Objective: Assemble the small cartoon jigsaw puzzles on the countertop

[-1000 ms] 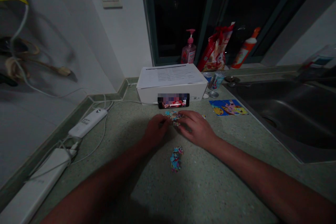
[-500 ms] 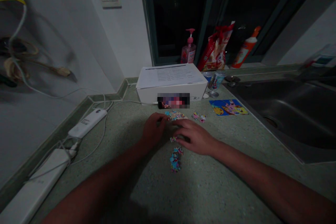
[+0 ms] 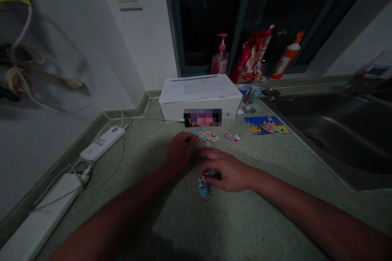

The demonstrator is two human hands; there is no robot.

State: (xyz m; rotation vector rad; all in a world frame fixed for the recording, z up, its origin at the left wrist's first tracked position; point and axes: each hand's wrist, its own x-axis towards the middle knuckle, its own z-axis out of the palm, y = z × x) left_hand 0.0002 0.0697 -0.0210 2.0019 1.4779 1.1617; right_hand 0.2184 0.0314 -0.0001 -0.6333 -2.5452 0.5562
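A steel sink (image 3: 324,138) lies right on a speckled desk (image 3: 260,220), where a person's loosely curled left hand (image 3: 179,153) sits just beside far jigsaw pieces (image 3: 206,136) and the half-closed right hand (image 3: 228,170) curves over a near pile of jigsaw pieces (image 3: 204,189), any grip hidden

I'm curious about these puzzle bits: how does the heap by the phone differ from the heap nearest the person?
The heap by the phone is wide and flat, in pale mixed colours; the nearest heap is narrow and mostly blue. The left hand reaches beside the first heap; the right hand is over the second. Both are jigsaw pieces on the speckled counter.
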